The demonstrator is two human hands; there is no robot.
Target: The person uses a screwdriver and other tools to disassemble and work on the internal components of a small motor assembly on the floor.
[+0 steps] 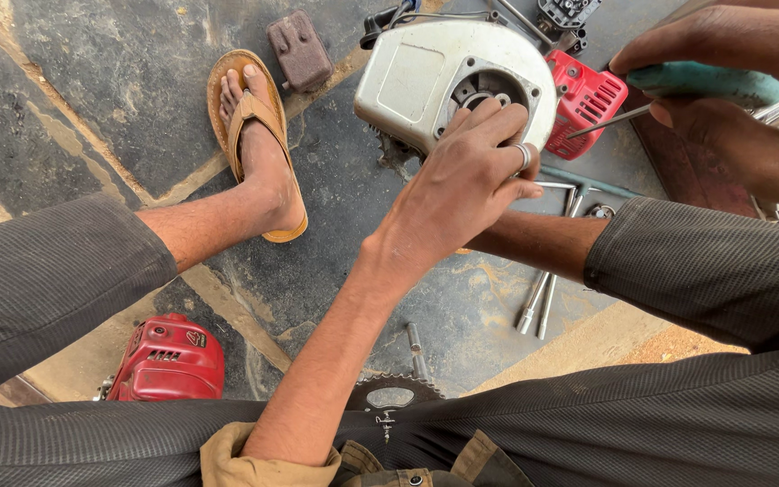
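A pale grey engine housing [416, 77] lies on the stone floor in front of me, its round opening facing up. My left hand [471, 176], a ring on one finger, rests its fingertips on the rim of that opening. My right hand [732, 117] at the upper right grips a screwdriver with a teal handle [705, 83]; its thin metal shaft points left toward a red engine cover [583, 99] beside the housing.
My left foot in a tan sandal [254, 135] is planted left of the housing. A rusty brown block [299, 50] lies behind it. Long socket wrenches [547, 289] lie under my right leg, a red engine part [169, 361] and a toothed sprocket [394, 392] near my lap.
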